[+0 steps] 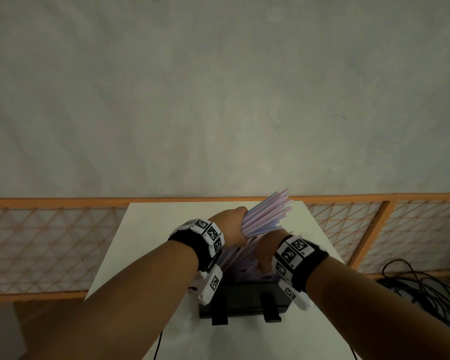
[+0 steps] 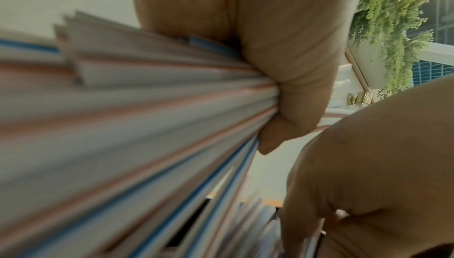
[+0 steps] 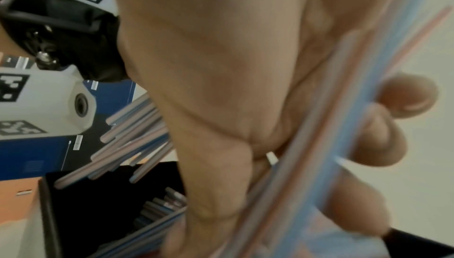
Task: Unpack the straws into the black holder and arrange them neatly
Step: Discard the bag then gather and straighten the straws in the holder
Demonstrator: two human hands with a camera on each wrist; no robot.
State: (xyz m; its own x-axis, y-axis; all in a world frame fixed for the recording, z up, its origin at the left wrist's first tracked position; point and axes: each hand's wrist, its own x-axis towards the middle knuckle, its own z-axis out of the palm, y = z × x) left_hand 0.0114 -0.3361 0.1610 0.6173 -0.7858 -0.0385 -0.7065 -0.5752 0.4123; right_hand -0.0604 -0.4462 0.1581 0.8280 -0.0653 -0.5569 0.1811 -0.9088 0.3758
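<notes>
My left hand (image 1: 234, 224) grips a fanned bundle of straws (image 1: 268, 214) above the black holder (image 1: 244, 297) on the white table (image 1: 146, 229); my right hand (image 1: 268, 250) grasps more straws, hiding the holder's opening. Black cables (image 1: 421, 287) lie right of the table.

In the head view the lower ends of the thin pink and blue striped plastic straws (image 1: 265, 216) vanish behind the left hand (image 1: 231, 224) and right hand (image 1: 269, 252), so whether they reach inside the black rectangular plastic holder (image 1: 247, 297) below the hands cannot be told. In the left wrist view the straws beside the left hand are smeared with blur and run off the left edge. In the right wrist view the right hand's fingertips (image 3: 407, 95) are blurred, and the holder's far wall is hidden behind the palm.
</notes>
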